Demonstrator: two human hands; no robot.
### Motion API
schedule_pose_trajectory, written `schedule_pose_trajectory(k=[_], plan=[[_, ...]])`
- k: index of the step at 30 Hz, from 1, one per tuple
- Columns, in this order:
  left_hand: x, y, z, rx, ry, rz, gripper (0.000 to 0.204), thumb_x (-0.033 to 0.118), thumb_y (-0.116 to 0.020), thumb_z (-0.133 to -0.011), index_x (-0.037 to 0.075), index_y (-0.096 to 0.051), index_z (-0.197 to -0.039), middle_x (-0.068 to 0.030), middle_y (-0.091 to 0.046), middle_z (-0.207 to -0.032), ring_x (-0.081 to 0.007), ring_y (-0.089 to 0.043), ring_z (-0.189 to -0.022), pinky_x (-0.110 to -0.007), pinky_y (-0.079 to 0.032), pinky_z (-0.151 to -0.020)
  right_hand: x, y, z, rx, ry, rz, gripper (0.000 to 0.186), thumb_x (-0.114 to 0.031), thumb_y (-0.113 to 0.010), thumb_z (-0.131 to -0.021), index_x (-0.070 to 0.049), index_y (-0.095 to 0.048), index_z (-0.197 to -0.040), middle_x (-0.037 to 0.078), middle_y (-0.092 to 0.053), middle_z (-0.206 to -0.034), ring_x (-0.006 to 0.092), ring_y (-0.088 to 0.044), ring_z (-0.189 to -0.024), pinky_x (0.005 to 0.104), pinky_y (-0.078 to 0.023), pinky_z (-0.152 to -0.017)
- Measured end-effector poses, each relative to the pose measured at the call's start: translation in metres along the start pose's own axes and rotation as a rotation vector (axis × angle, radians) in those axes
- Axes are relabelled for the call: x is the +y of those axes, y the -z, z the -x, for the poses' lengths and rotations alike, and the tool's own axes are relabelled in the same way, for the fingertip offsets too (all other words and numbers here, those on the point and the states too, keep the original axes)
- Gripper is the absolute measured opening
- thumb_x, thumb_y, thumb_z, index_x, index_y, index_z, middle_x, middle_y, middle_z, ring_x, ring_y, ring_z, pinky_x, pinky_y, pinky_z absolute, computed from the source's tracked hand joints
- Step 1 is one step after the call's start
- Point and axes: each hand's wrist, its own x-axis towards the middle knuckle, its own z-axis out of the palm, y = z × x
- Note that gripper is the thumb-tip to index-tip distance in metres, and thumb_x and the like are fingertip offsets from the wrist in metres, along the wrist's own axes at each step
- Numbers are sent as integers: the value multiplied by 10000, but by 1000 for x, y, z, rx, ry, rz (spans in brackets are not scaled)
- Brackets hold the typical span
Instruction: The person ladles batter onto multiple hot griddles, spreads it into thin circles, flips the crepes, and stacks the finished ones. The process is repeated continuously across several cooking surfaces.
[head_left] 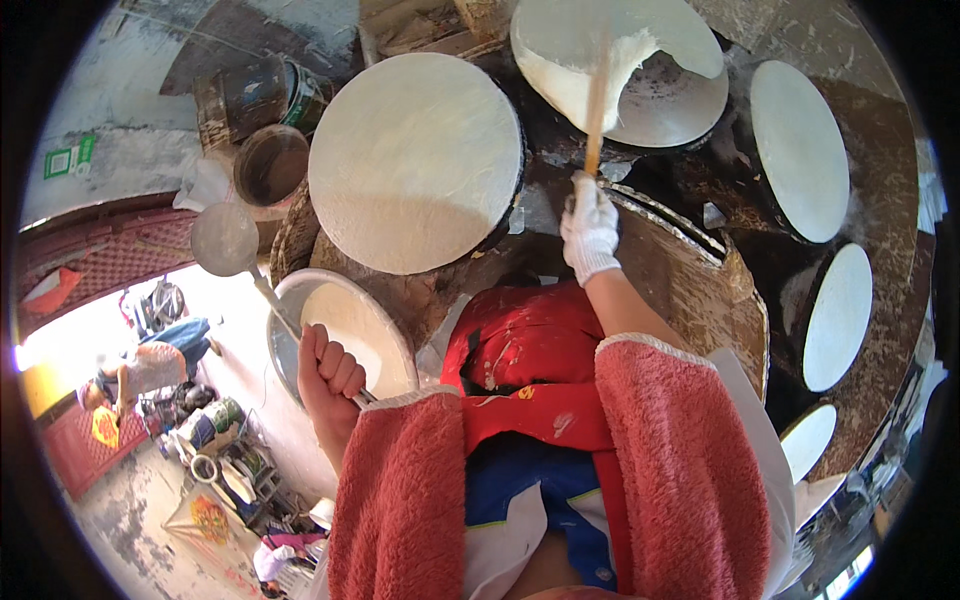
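My bare left hand [332,380] is closed around the handle of a ladle [224,240]. The ladle's round grey bowl points up and left, past the rim of a large white basin [404,350] holding pale liquid. On my right hand [590,228] is a white knitted glove, and its fingers grip a long wooden stick [594,150]. Motion blurs the far end of the stick, so its shape cannot be made out. It passes over a round griddle [672,112] at the top, where a white batter layer [570,75] covers part of the metal and leaves a bare patch.
A big round griddle with a pale surface [415,165] lies left of centre. Further pale discs [800,150] curve down the right side. Dark buckets [272,165] stand at upper left. Beyond the basin, people and a cluttered floor [150,520] show at lower left.
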Motion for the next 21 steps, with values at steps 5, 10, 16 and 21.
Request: schedule_pose_trajectory(k=[5, 10, 16, 21], plan=[[10, 16, -5, -47, 27, 27, 353, 305, -353, -1047, 163, -353, -724, 74, -197, -480, -56, -164, -359, -227, -178, -324, -6, -7, 8, 57, -49, 13, 245, -329, -643, -839, -130, -516, -771, -20, -438, -543, 78, -308, -342, 251, -195, -304], [15, 26, -15, -158, 70, 79, 357, 314, -375, -1040, 165, -363, -716, 81, -197, -486, -53, -159, -368, -234, -164, -339, 18, -35, -14, -131, 63, 302, 331, -404, -606, -886, -103, -526, -773, -6, -458, -543, 95, -344, -355, 254, -252, -332], [17, 20, -25, -191, 126, 63, 357, 316, -374, -1042, 165, -366, -719, 82, -201, -486, -52, -166, -373, -234, -176, -344, -34, 15, -19, -49, 21, 169, 323, -420, -542, -922, -113, -562, -822, 3, -442, -582, 93, -334, -375, 255, -242, -334], [9, 4, -23, -159, 100, 7, 357, 315, -376, -1041, 169, -365, -715, 82, -203, -488, -51, -165, -375, -234, -177, -344, -61, 6, -6, -18, 34, 45, 300, -367, -515, -936, -86, -558, -842, 17, -469, -596, 106, -352, -378, 254, -249, -331]])
